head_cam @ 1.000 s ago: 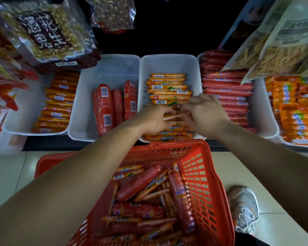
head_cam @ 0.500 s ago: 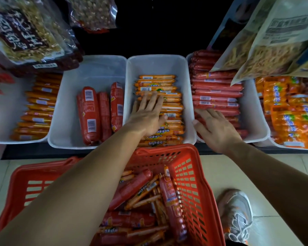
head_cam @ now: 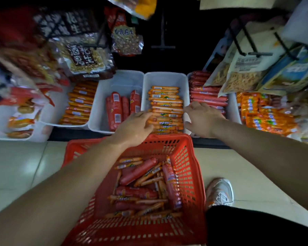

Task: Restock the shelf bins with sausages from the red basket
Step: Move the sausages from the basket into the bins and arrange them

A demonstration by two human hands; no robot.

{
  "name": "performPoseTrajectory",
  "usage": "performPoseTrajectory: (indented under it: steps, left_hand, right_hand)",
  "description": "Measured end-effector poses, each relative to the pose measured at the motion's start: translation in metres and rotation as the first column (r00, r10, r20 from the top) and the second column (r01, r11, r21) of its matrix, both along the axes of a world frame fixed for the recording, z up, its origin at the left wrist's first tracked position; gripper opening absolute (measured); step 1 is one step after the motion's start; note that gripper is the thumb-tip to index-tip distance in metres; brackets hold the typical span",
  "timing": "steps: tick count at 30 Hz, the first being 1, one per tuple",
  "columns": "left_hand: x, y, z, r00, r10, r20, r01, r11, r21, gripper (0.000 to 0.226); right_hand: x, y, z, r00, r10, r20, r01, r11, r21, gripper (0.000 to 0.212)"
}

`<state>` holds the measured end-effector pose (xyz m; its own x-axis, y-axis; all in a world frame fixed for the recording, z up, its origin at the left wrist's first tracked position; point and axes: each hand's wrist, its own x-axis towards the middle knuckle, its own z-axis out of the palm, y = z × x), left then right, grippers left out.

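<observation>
Shifts from placing to squaring: brackets the orange sausages [head_cam: 165,107] with empty, relaxed left hand [head_cam: 134,127] and right hand [head_cam: 202,118]; red basket [head_cam: 194,174] next.

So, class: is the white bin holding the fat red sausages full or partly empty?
Partly empty. The white bin holds only a few fat red sausages, with bare floor showing behind them.

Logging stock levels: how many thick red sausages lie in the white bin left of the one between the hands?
3 in that bin: left sausage, middle sausage, right sausage by the wall. The left hand covers the near corner, so another may be hidden.
</observation>
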<state>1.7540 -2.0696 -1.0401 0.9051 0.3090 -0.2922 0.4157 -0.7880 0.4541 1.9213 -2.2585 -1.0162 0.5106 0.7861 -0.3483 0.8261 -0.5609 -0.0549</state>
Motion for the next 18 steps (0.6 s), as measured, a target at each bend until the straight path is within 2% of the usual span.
performPoseTrajectory:
  steps: [4, 8, 13, 18]
  left_hand:
    - [-0.074, -0.010, 0.018, 0.992, 0.124, 0.009, -0.124, 0.992, -0.014, 0.050]
    - [-0.137, -0.019, -0.002, 0.974, 0.188, -0.127, -0.189, 0.982, 0.004, 0.048]
    - [-0.182, -0.031, -0.054, 0.921, 0.208, -0.330, -0.235, 0.971, -0.045, 0.058]
    - [-0.188, -0.036, -0.111, 0.877, 0.153, -0.455, -0.207, 0.976, -0.071, 0.067]
  right_hand:
    - [-0.053, 0.012, 0.024, 0.993, 0.115, -0.010, -0.115, 0.993, -0.003, 0.053]
    - [-0.113, 0.013, -0.002, 0.992, 0.102, -0.079, -0.100, 0.994, 0.034, 0.054]
    - [-0.166, -0.002, -0.079, 0.967, -0.048, -0.251, 0.024, 0.995, -0.100, 0.056]
    - [-0.191, -0.027, -0.165, 0.917, -0.296, -0.268, 0.242, 0.946, -0.217, 0.071]
